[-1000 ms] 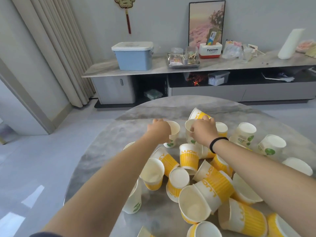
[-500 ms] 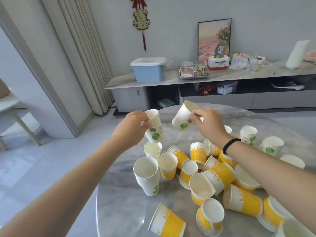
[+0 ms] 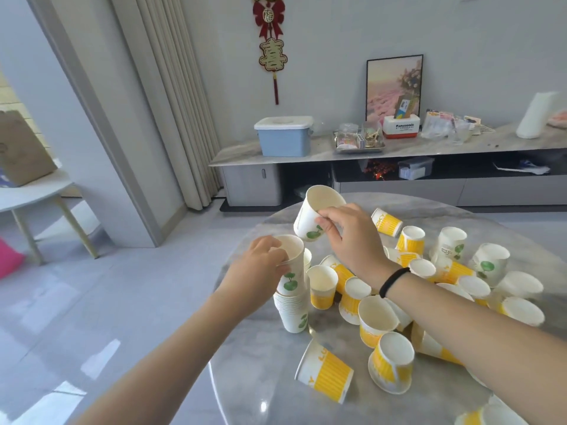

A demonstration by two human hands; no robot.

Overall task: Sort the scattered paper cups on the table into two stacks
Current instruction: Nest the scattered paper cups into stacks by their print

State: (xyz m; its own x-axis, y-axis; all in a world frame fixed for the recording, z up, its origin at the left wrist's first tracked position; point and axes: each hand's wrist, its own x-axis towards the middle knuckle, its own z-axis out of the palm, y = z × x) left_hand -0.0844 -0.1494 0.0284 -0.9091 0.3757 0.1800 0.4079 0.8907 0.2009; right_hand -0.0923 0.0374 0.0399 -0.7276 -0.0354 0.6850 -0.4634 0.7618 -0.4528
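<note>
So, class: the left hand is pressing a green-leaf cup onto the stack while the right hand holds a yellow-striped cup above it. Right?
Not quite. In the head view the right hand holds a green-leaf cup, not a yellow-striped one. The left hand and the stack are as stated.

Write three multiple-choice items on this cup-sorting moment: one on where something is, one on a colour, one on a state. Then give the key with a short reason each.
1. Where does the stack of green-leaf cups stand on the table?
A. near its left edge
B. at its far right
C. in the middle of the yellow cups

2. What colour is the print on the cup in the right hand?
A. yellow
B. green
C. blue

3. How is the raised cup held?
A. flat on its side on the table
B. upside down
C. in the air, tilted, mouth up

Key: 1 A, the stack is by the left rim, under the left hand. 2 B, a green leaf shows below the fingers. 3 C, its open mouth faces up and away, clear of the table.
</note>
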